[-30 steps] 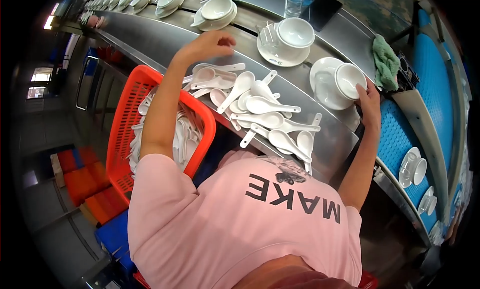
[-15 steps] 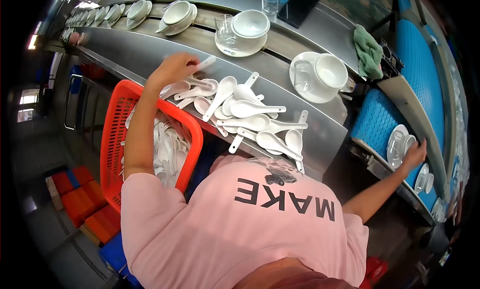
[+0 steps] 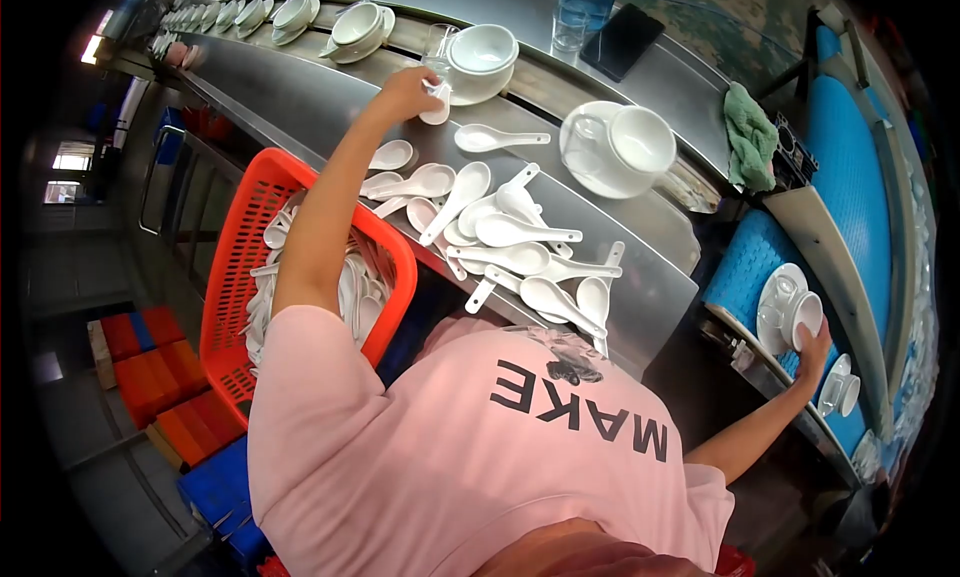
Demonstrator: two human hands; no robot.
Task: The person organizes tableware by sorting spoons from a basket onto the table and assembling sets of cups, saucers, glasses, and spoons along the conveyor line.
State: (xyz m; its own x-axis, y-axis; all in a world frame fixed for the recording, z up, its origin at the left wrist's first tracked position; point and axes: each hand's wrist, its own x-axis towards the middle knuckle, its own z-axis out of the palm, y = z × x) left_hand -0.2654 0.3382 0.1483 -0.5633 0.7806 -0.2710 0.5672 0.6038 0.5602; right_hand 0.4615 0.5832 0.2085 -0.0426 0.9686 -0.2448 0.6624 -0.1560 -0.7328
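My left hand (image 3: 408, 93) is closed around a white spoon (image 3: 436, 111), beside a set with a plate, a glass and a bowl (image 3: 484, 49). Below it, a pile of white spoons (image 3: 512, 229) lies on the steel ledge, and a single spoon (image 3: 500, 138) lies apart above the pile. My right hand (image 3: 815, 353) grips the edge of a white bowl (image 3: 803, 315), which sits with a glass on a plate on the blue belt. Another plate, glass and bowl set (image 3: 642, 139) stands on the metal track between my hands.
An orange-red basket (image 3: 398, 307) with many spoons stands at the left, under my left arm. More bowl sets (image 3: 357, 25) line the track to the upper left. A phone (image 3: 622, 41), a blue cup (image 3: 590, 2) and a green cloth (image 3: 750, 137) rest on the far ledge.
My right hand has gone from the set on the track to one on the blue belt. My left hand has moved from the pile to a bowl set. A single spoon now lies above the pile.
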